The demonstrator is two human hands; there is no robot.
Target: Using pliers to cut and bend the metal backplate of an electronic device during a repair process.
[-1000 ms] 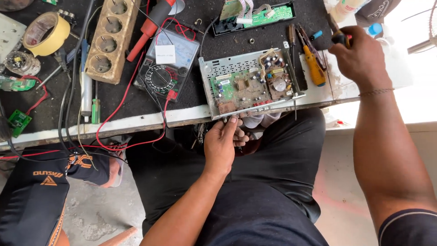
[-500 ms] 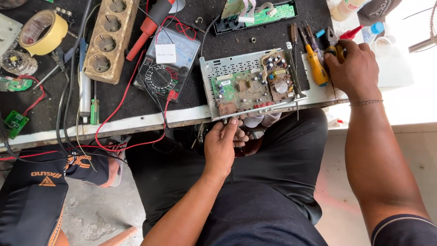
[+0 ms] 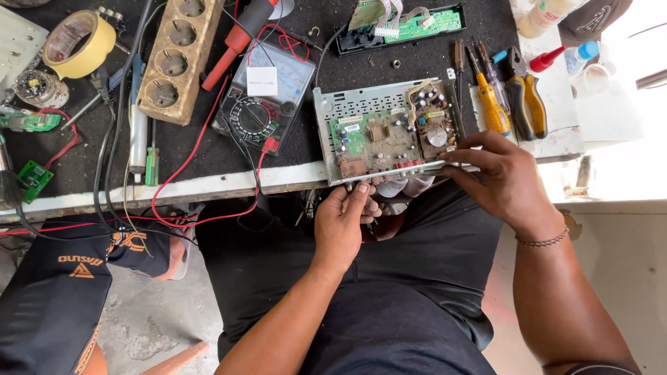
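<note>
**Kid:** While the person is sitting at the bench, where is the flat grey metal box with the green board full of little parts [image 3: 385,132] lying?

**Helper:** It is lying open side up on the black-topped table with the white front edge [image 3: 208,184]. Its near side is poking out a bit over that edge, right above the person's lap.

**Kid:** What are the hands doing?

**Helper:** The left hand [image 3: 344,222] is reaching up to the near lip of the box. Its fingers are bunched close together there, but I cannot tell if they are pinching anything. The right hand [image 3: 504,180] is resting on the near right corner with its fingers stretched out flat, not squeezing.

**Kid:** So what step is this?

**Helper:** I think the person is steadying the box and working at its front edge. A next move there is calling for a firm hold, since the box is hanging over the side.

**Kid:** What is lying around it?

**Helper:** A yellow-handled screwdriver [image 3: 490,101] and black-and-yellow pliers [image 3: 524,97] are waiting just beside it on the right. A black dial meter with red wires [image 3: 264,97] is sitting near it on the left.
</note>
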